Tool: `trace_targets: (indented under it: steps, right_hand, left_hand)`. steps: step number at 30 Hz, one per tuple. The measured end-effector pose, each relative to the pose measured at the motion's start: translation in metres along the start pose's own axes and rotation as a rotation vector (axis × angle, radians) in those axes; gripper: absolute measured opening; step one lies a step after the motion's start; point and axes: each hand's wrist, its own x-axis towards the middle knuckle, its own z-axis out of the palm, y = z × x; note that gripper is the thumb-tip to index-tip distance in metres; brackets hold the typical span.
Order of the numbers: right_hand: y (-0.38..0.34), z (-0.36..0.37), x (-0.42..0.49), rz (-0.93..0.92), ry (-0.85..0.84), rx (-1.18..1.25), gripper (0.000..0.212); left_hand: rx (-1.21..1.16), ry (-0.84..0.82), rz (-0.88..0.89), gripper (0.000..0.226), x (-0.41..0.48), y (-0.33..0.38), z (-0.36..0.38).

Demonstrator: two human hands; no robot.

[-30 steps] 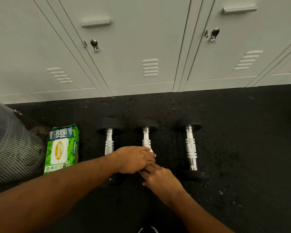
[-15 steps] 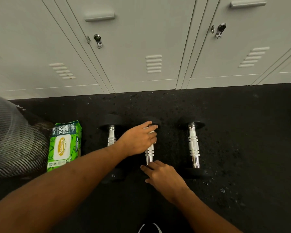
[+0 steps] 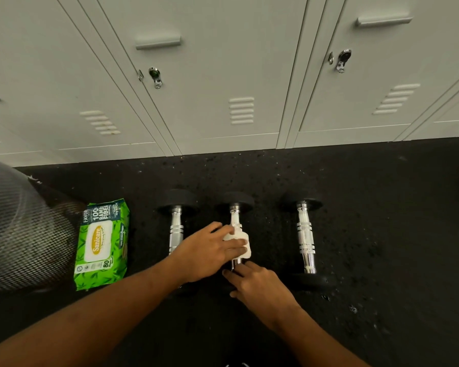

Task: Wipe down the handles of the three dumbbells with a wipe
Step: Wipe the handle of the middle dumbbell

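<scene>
The left hand is pressing a wipe around the middle dumbbell handle, fingers clamped on it; the right hand, fingers curled, is steadying its near end on the floor.

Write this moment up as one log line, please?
step: wiping middle dumbbell handle | left hand: presses wipe on handle | right hand: steadies near end | other two dumbbells: untouched
</scene>
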Motion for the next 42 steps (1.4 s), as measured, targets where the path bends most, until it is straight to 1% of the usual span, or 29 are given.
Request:
trace_targets:
  steps: [3,5,7,9,12,15,17,19,21,23,25,27,29,31,34,36,38,42]
  right_hand:
    - [-0.002,-0.001,0.001,-0.001,-0.002,-0.004,0.051]
    - [-0.002,0.000,0.001,0.005,-0.007,-0.007,0.050]
    - [-0.002,0.000,0.001,0.009,-0.015,0.001,0.047]
    - [-0.001,0.001,0.001,0.011,-0.023,0.015,0.044]
    - [0.000,0.001,0.002,0.011,-0.038,0.017,0.049]
    - [0.000,0.002,0.003,0.014,-0.037,0.012,0.053]
    - [-0.001,0.003,0.003,0.010,-0.026,0.014,0.053]
    - [0.000,0.003,0.003,0.006,-0.016,0.017,0.053]
    - [0.000,0.004,0.003,0.002,-0.004,0.015,0.053]
    - [0.000,0.004,0.003,-0.001,0.004,0.019,0.052]
    - [0.001,0.005,0.002,-0.001,0.004,0.021,0.053]
    - [0.002,0.006,0.002,-0.001,0.009,0.026,0.053]
    - [0.001,0.005,0.002,0.001,-0.004,0.028,0.053]
    - [0.001,0.003,0.002,0.003,-0.028,0.032,0.053]
    - [0.000,0.001,0.003,0.002,-0.020,0.029,0.053]
    - [-0.001,0.002,0.003,0.000,-0.021,0.025,0.053]
    - [-0.001,0.002,0.002,-0.004,-0.025,0.024,0.053]
    - [0.002,0.000,0.002,-0.011,-0.033,0.026,0.052]
  left_hand:
    - [-0.126,0.041,-0.205,0.058,-0.004,0.013,0.008]
    - [-0.264,0.114,-0.361,0.052,0.000,0.023,0.011]
    - [-0.517,0.224,-0.557,0.044,0.007,0.034,0.012]
    - [-0.801,0.373,-0.769,0.038,0.015,0.042,0.013]
    - [-1.129,0.548,-1.022,0.026,0.030,0.042,0.005]
    - [-1.529,0.563,-1.272,0.017,0.038,0.027,0.006]
    - [-1.786,0.584,-1.390,0.012,0.041,0.018,0.010]
    - [-1.921,0.616,-1.476,0.013,0.048,0.009,0.014]
    - [-1.976,0.580,-1.514,0.022,0.054,0.001,0.021]
    - [-1.986,0.443,-1.504,0.028,0.059,-0.005,0.023]
    - [-1.939,0.302,-1.450,0.030,0.064,-0.008,0.020]
    - [-1.862,0.222,-1.410,0.027,0.066,-0.010,0.015]
    - [-1.869,0.240,-1.401,0.024,0.066,-0.011,0.014]
    - [-1.949,0.284,-1.392,0.026,0.065,-0.012,0.015]
    - [-2.029,0.390,-1.456,0.030,0.068,-0.010,0.015]
    - [-2.053,0.390,-1.464,0.032,0.068,-0.004,0.015]
    - [-2.064,0.348,-1.446,0.036,0.063,0.004,0.018]
    - [-2.036,0.188,-1.392,0.040,0.043,0.024,0.028]
